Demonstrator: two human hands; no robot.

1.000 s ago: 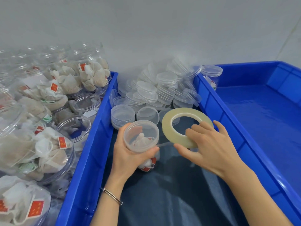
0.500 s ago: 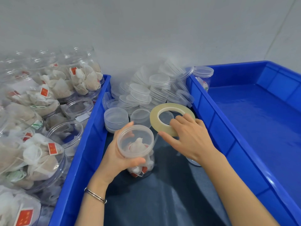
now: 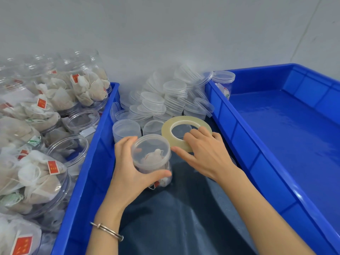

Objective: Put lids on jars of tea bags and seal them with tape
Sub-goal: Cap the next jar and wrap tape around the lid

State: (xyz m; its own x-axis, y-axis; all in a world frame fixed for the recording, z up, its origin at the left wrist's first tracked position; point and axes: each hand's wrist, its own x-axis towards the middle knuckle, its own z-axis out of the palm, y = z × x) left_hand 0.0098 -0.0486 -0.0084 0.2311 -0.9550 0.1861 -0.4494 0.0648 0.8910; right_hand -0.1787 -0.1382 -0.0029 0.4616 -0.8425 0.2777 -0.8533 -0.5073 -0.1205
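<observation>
So the lidded jar [image 3: 151,159] is being gripped by the left hand [image 3: 128,173] while the tape roll [image 3: 185,132] is being held by the right hand [image 3: 206,155]; taping is probably being started, and a free tape end is being needed next.

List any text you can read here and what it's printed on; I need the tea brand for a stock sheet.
No text here is legible.
Red paper tags on the tea bags in the clear plastic jars at left: pale characters, too blurred to read.
Green-and-white tags in those jars: too small to read.
Lidded clear plastic jar in the left hand: no label visible.
</observation>
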